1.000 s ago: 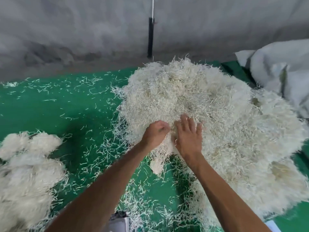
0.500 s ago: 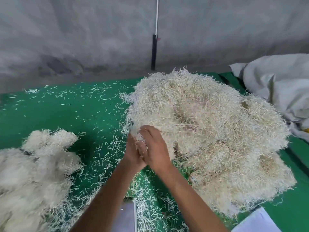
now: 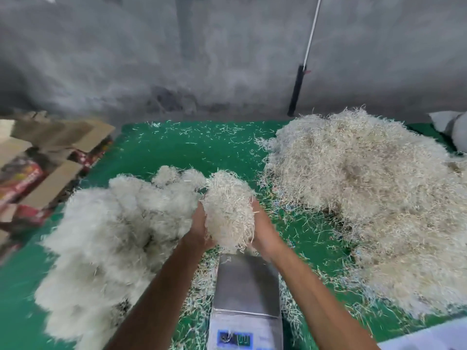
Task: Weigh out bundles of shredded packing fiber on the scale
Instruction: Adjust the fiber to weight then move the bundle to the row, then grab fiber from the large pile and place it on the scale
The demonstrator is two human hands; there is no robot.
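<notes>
Both hands, left hand (image 3: 199, 229) and right hand (image 3: 262, 232), cupped a fiber bundle (image 3: 227, 208) between curled fingers, above the scale (image 3: 246, 284); display digits (image 3: 235, 338) blurred, unreadable.

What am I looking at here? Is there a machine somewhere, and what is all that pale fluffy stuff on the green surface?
There is no robot here. A person wears a camera on the head, so you look down along their two bare arms. The left hand and the right hand together cup a bundle of shredded fiber between them, held above the steel pan of a scale whose small display sits near the bottom edge. On the right lies the big loose heap of fiber. On the left is a blurrier pile of fiber clumps. Everything rests on a green surface sprinkled with stray shreds. At far left are cardboard boxes, and behind is a grey wall. The bundle does not seem to be on the pan yet.
</notes>
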